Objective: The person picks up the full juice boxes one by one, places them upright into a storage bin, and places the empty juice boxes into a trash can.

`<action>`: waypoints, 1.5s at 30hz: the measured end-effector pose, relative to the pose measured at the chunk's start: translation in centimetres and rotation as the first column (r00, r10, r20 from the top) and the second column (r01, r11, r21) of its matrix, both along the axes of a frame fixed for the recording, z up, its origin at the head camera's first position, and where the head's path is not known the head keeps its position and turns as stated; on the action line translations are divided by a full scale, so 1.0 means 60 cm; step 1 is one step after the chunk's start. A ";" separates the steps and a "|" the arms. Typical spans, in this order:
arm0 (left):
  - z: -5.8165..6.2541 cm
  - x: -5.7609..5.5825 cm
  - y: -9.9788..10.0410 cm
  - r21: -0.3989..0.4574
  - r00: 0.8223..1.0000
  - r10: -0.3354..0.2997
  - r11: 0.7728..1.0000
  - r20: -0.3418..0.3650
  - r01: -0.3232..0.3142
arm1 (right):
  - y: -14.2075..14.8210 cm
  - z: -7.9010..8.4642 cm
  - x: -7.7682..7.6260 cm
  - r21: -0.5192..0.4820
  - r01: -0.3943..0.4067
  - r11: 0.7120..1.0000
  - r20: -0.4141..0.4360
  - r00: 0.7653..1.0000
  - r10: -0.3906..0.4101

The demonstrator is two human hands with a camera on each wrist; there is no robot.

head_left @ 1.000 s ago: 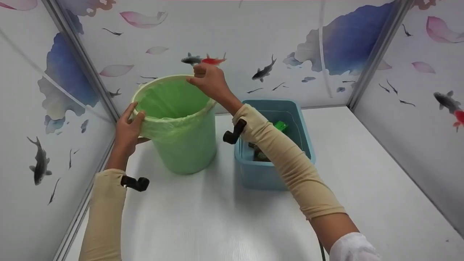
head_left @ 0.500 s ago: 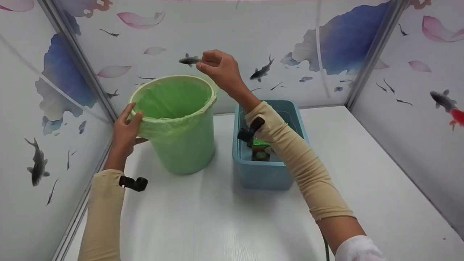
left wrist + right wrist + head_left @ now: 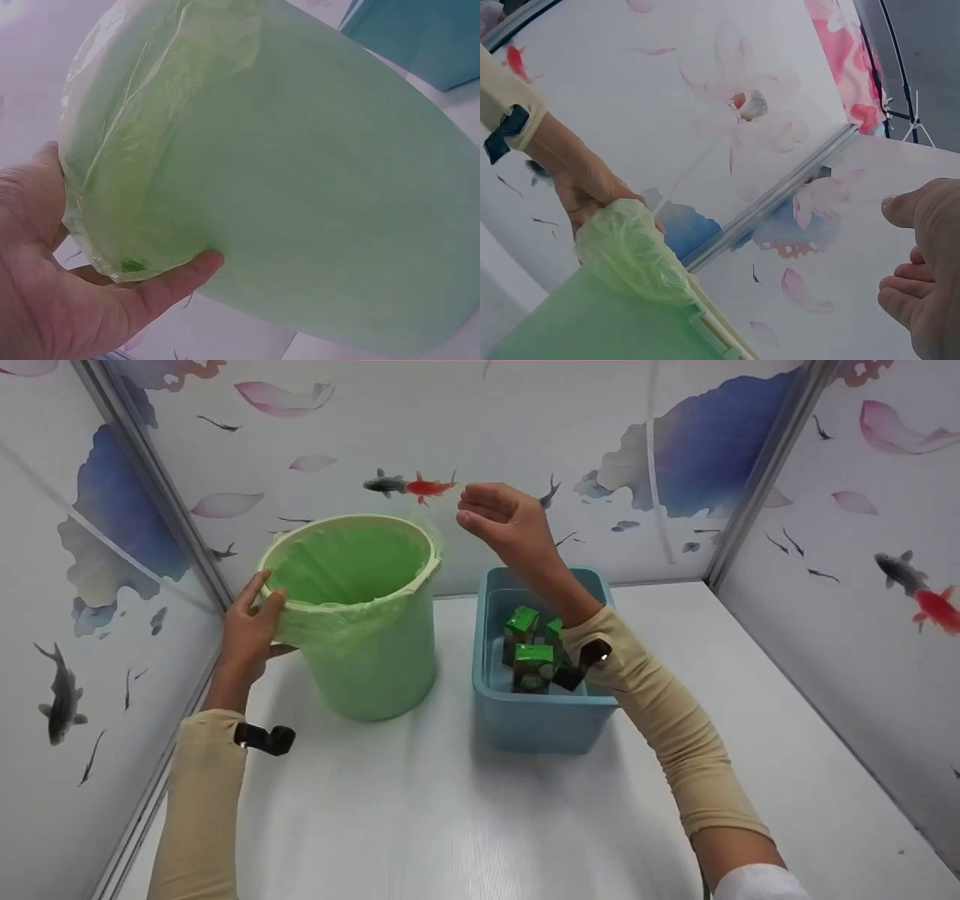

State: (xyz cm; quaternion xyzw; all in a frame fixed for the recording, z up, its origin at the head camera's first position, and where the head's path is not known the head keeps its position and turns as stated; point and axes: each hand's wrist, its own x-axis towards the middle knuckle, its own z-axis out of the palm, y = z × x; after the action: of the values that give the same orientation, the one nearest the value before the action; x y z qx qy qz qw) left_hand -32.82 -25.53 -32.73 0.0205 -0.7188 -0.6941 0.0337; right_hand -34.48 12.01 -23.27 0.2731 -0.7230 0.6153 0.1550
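A green trash can (image 3: 379,675) stands at the left of the table, lined with a thin green plastic bag (image 3: 330,624) folded over its pale rim. My left hand (image 3: 249,631) grips the can's left rim; in the left wrist view its thumb lies at the rim and a finger (image 3: 176,285) reaches under along the outer wall. My right hand (image 3: 517,521) is raised in the air, right of the can's rim and apart from it. Nothing shows between its thumb and loosely bent fingers (image 3: 906,294).
Right of the trash can is a blue plastic bin (image 3: 544,727) holding several small green-and-brown cartons (image 3: 534,669). My right forearm passes over its right side. Walls printed with fish and petals enclose the white table (image 3: 420,817) at the left, back and right.
My right hand has left the can's far rim, moved up and to the right, then lowered slightly, uncovering the cartons. My left hand keeps its hold on the trash can.
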 end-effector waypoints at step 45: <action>0.006 0.026 -0.071 -0.147 0.995 0.062 0.987 -0.075 -0.072 | 0.144 -0.197 0.113 0.055 -0.028 0.998 0.241 0.970 0.014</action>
State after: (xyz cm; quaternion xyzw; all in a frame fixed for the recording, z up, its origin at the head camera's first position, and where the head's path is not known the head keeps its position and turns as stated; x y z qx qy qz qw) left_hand -31.28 -29.78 -32.37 0.0179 -0.7660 -0.6371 0.0836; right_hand -27.69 20.62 -35.11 0.2087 -0.7511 0.6243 0.0517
